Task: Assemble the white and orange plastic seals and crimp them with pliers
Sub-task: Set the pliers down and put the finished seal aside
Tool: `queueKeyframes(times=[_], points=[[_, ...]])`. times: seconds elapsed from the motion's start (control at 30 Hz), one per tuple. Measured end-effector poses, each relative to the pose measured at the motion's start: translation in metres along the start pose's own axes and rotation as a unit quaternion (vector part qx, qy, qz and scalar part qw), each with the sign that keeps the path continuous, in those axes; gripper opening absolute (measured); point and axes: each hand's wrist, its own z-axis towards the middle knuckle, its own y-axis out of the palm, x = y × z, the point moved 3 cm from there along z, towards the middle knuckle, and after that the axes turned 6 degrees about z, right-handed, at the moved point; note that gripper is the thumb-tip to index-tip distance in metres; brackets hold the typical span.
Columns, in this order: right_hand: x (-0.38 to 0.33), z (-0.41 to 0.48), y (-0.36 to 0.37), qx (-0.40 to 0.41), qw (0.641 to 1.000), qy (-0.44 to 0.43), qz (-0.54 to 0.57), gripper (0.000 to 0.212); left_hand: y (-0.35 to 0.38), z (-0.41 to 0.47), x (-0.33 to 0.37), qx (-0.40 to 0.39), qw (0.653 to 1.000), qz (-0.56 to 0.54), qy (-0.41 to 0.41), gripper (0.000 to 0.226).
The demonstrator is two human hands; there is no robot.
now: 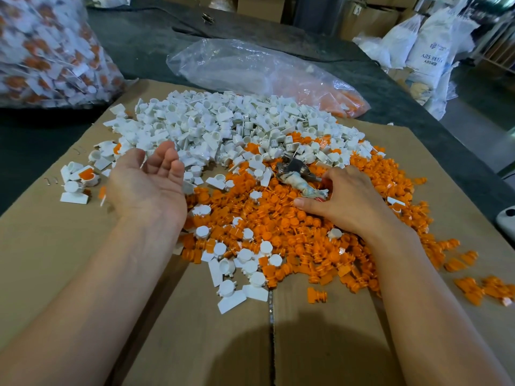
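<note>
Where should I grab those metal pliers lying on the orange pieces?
Grip the metal pliers by the cloth-wrapped handles, coming from the near right side. The handles point that way, toward the right hand, whose fingers curl over their ends; the metal head points away into the white plastic pieces.

Mid-frame, a heap of white pieces (223, 121) runs down into a heap of orange pieces (306, 246) on flattened cardboard (55, 260). At centre left the left hand (150, 185) hovers palm up, fingers relaxed, holding nothing. At centre right the right hand (348, 201) curls its fingers over the cloth-wrapped handle of the pliers (295, 174), which lie on the orange heap. Behind, at the top, lies a clear bag (250, 68), and at upper left a full bag of white-and-orange seals (47, 51).
</note>
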Motion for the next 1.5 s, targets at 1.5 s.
queueKeyframes(times=[1.5], points=[[-0.059,-0.019,0.011,-0.036,0.969,-0.226,0.092,0.02,0.019,-0.008,-0.018,-0.166,0.65,0.662,0.334,0.021]])
